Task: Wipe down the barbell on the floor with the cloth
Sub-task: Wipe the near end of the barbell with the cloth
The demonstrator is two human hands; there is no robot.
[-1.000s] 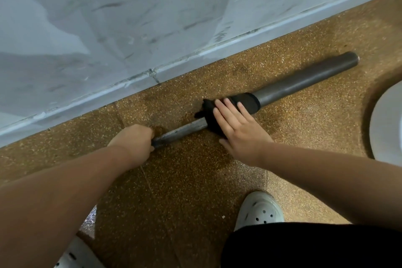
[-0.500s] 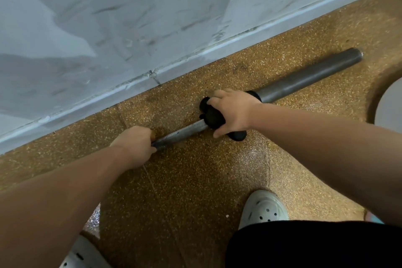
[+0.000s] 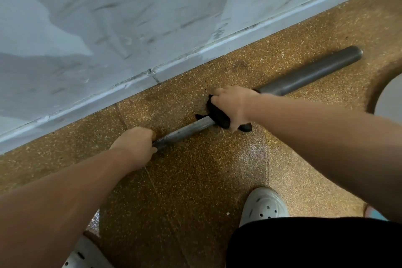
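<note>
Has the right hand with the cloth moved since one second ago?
Yes. The right hand turned from flat to wrapped around the cloth, shifting slightly left along the barbell.

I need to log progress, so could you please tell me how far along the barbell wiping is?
Under way. The right hand wraps the black cloth around the grey metal barbell where thin shaft meets thick sleeve; the left hand grips the shaft. No stretch looks visibly cleaner, so I cannot confirm anything finished. The bare sleeve and shaft look left.
</note>
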